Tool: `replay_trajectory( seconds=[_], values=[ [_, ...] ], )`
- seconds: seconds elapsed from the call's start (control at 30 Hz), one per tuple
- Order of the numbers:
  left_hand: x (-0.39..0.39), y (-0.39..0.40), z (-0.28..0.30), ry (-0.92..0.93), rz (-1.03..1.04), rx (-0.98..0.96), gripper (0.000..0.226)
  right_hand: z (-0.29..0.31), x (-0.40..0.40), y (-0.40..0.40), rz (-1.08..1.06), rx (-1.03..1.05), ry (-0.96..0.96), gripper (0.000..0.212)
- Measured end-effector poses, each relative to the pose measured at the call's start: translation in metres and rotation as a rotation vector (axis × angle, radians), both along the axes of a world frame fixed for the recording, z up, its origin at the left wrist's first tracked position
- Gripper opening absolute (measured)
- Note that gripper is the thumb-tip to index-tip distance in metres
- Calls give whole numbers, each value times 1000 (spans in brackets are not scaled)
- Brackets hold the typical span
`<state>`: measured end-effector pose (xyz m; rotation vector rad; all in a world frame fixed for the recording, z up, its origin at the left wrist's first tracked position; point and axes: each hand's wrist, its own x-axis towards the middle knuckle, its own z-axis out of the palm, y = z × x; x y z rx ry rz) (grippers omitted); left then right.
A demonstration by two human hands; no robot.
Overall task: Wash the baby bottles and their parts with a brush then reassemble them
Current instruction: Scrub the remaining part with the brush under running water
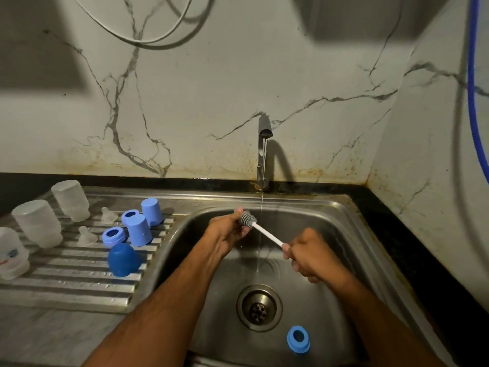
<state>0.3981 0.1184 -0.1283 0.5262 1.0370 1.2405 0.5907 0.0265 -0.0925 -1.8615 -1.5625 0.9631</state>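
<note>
Both forearms bare w/ no sleeves in view; hands, left [227, 231] & right [308, 254], bare too.

The brush [260, 229] handle's end is hidden inside the right hand [308, 254]; its grey head partly covered by left hand [227, 231] fingers; the leftmost bottle [12, 254] is cropped by the frame's edge.

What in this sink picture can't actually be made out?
- Head view: the brush tip is covered by the left hand; whether it holds a part cannot be told.
- The handle end is hidden in the right hand.
- The labelled bottle is cut by the left edge; its print is too small.
</note>
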Motion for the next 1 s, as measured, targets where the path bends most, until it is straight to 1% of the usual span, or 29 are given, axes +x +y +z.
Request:
replay_trajectory(
  seconds=[0.03,0.07,0.1,0.13,0.17,0.2,0.23,0.27,0.33,0.37,0.4,0.43,0.47,0.5,0.53,0.57,0.6,0.63,0.67,0.7,0.73,0.77,0.8,0.83,0.87,0.9,0.97,1.0],
  values=[
    [1,-2,3,-55,-16,40,23,3,2,-1,-21,-110,205,27],
    [2,-4,6,-115,-37,77,23,7,4,-2,-19,-188,362,27],
    [2,-4,7,-174,-54,106,23,10,7,-4,-8,-237,463,27],
    [1,-5,8,-216,-66,117,24,12,9,-4,3,-257,510,28],
    [1,-3,8,-233,-72,106,25,11,10,-4,3,-254,500,28],
    [0,-2,6,-209,-70,62,26,10,9,-4,-12,-226,440,28],
    [1,0,4,-159,-57,-4,27,7,8,-3,-23,-169,320,28],
    [2,1,1,-82,-41,-71,28,5,8,-3,-21,-86,143,29],
    [3,0,-5,47,-14,-156,39,4,8,-4,47,128,-300,38],
    [4,-1,-7,66,-6,-164,45,4,8,-5,76,207,-443,42],
    [4,0,-8,64,1,-160,48,4,9,-6,95,260,-511,44],
    [5,0,-7,52,6,-148,45,4,10,-6,108,287,-538,45],
    [5,0,-5,38,10,-135,36,4,9,-6,117,286,-540,44],
    [6,1,-5,10,14,-119,25,2,8,-5,120,260,-494,41],
    [6,1,-4,-30,9,-101,16,1,7,-3,107,202,-375,36],
    [6,0,-2,-78,-5,-75,12,0,6,-2,72,109,-175,30],
    [6,-1,1,-130,-25,-38,13,1,6,-1,30,-15,54,28],
    [6,-3,2,-189,-44,9,17,4,8,-1,7,-137,266,28],
    [5,-5,4,-252,-57,62,23,6,12,0,13,-231,428,29],
    [4,-5,6,-313,-67,116,29,10,15,-1,38,-294,540,29],
    [2,-5,9,-355,-76,158,33,12,17,-2,65,-325,603,30],
    [1,-4,10,-367,-88,174,36,12,18,-3,75,-326,610,30],
    [0,-3,9,-343,-105,155,35,12,18,-3,55,-302,569,30],
    [0,-2,8,-288,-118,104,31,10,17,-3,24,-244,475,29],
    [1,-1,6,-207,-112,34,24,8,16,-4,-4,-158,325,27],
    [2,-2,3,-120,-94,-37,21,6,15,-4,-13,-52,116,26],
    [4,-2,-4,-11,-64,-130,32,0,15,-2,44,157,-331,28],
    [5,-1,-6,5,-51,-141,36,-4,15,-1,79,214,-454,28]
  ],
)
